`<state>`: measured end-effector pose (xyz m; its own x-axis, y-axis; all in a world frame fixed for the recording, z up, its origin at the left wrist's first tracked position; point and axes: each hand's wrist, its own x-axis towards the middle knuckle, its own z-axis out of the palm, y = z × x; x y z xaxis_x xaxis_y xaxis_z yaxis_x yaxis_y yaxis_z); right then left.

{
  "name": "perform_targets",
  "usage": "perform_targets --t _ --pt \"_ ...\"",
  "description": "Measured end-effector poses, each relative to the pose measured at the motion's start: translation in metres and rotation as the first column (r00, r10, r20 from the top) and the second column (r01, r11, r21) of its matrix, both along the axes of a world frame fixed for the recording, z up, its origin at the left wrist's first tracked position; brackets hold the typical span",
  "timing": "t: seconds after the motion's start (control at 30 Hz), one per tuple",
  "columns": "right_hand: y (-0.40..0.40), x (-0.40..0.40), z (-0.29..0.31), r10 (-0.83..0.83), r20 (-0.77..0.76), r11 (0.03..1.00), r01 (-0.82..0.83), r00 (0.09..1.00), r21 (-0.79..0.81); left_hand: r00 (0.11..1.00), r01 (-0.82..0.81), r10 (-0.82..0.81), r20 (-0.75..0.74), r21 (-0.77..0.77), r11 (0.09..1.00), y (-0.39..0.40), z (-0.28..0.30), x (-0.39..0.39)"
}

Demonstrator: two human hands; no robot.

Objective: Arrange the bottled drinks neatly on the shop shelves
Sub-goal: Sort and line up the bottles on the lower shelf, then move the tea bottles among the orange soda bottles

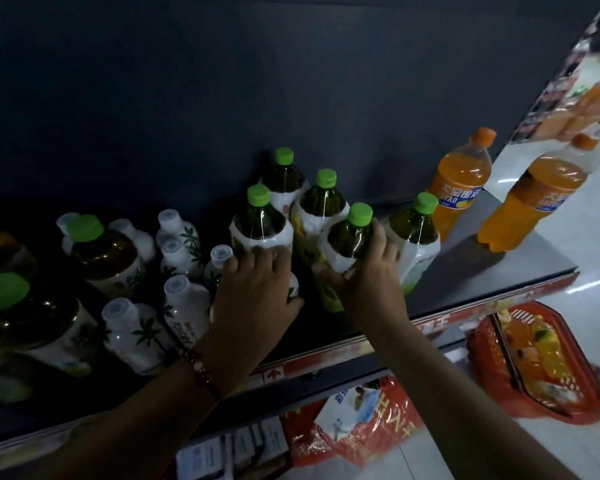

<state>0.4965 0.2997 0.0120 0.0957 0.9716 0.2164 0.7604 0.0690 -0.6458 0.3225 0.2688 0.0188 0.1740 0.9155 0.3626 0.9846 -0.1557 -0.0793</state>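
Several green-capped tea bottles stand clustered on the dark shelf [465, 271]. My left hand [253, 289] wraps the base of one tea bottle [260, 226] at the front left of the cluster. My right hand [368, 271] grips another tea bottle [352, 233] at its label. Further tea bottles stand behind [321, 202] and to the right [414, 233]. Two orange soda bottles [459, 181] [537, 195] stand at the shelf's right end.
Small white bottles with palm prints [181, 251] stand left of my left hand, and larger green-capped bottles [101, 251] farther left. A red basket [492, 344] with orange drinks sits on the floor at right. Red packages [354, 427] lie on the lower shelf.
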Motion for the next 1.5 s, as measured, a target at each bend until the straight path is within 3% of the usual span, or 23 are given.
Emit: perform_targets --t 0.13,0.27,0.37,0.43,0.53,0.6,0.77,0.87,1.0,1.1,1.3,1.4,1.5 --pt "0.004 0.005 0.009 0.049 0.097 0.997 -0.044 0.994 -0.059 1.0 -0.02 0.02 0.005 0.002 1.0 -0.001 0.005 0.002" --pt "-0.003 0.026 0.021 0.2 -0.029 0.97 -0.202 0.979 -0.136 0.998 0.003 -0.002 0.06 -0.005 1.0 -0.007 0.016 0.01" --pt "-0.023 0.056 0.033 0.355 -0.133 0.921 -0.371 0.925 -0.117 0.972 0.143 -0.13 0.193 -0.055 0.988 -0.033 0.03 0.027" --pt "-0.047 0.086 0.038 0.43 -0.161 0.884 -0.451 0.888 -0.124 0.91 0.268 -0.194 0.366 -0.163 0.949 -0.059 0.032 0.046" --pt "-0.089 0.146 0.026 0.491 -0.196 0.83 -0.524 0.849 -0.19 0.773 0.332 -0.071 0.63 -0.307 0.892 -0.104 0.022 0.089" --pt "-0.113 0.193 0.007 0.506 -0.221 0.799 -0.55 0.834 -0.244 0.695 0.304 0.062 0.717 -0.371 0.878 -0.129 0.002 0.124" --pt "-0.145 0.292 -0.046 0.437 -0.317 0.756 -0.535 0.842 -0.378 0.635 0.232 0.242 0.733 -0.48 0.846 -0.162 -0.067 0.209" --pt "-0.132 0.331 -0.097 0.431 -0.271 0.78 -0.506 0.861 -0.368 0.665 0.165 0.285 0.69 -0.509 0.845 -0.151 -0.116 0.247" --pt "-0.086 0.348 -0.171 0.381 -0.263 0.823 -0.454 0.887 -0.341 0.726 0.055 0.294 0.621 -0.48 0.876 -0.102 -0.189 0.283" --pt "-0.039 0.344 -0.235 0.371 -0.232 0.871 -0.424 0.899 -0.248 0.817 -0.088 0.326 0.475 -0.457 0.885 -0.05 -0.238 0.304" --pt "0.065 0.314 -0.368 0.443 -0.303 0.884 -0.467 0.843 -0.007 0.888 -0.125 0.179 0.424 -0.152 0.98 0.059 -0.337 0.315" --pt "0.098 0.294 -0.412 0.462 -0.267 0.887 -0.449 0.846 0.112 0.883 -0.151 0.166 0.439 -0.069 0.986 0.108 -0.387 0.315" --pt "0.119 0.279 -0.446 0.424 -0.194 0.892 -0.37 0.885 0.26 0.803 -0.251 0.202 0.56 0.01 0.968 0.153 -0.423 0.312"
